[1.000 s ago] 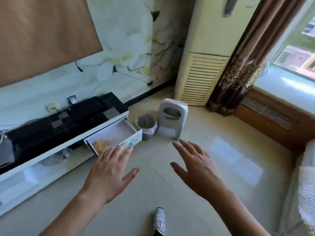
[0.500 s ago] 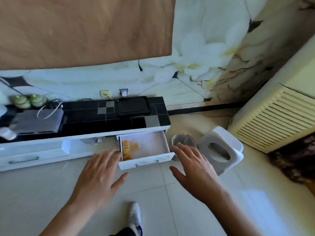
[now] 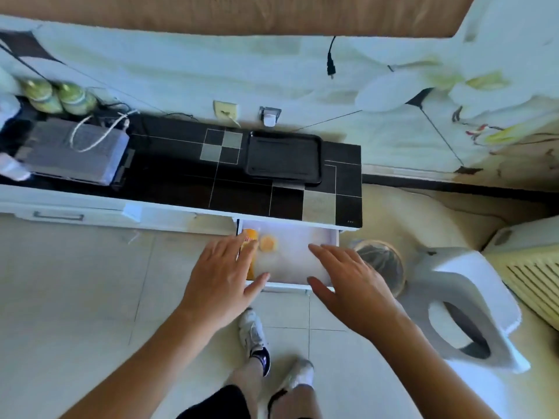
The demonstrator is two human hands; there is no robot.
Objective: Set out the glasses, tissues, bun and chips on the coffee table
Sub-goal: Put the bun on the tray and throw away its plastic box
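Open drawer [image 3: 298, 255] under the black tabletop [image 3: 181, 176]: orange chips pack [image 3: 249, 237] at its left edge, partly under left grip [image 3: 219, 282] fingertips; round bun [image 3: 268, 244] just right of it. Left grip flat, fingers spread, holding nothing. Right grip [image 3: 351, 285] likewise empty, over the drawer's right front. Pack label unreadable.

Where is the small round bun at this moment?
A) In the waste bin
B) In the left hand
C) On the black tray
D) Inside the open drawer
D: the bun lies on the floor of the open drawer, just beyond the empty left hand.
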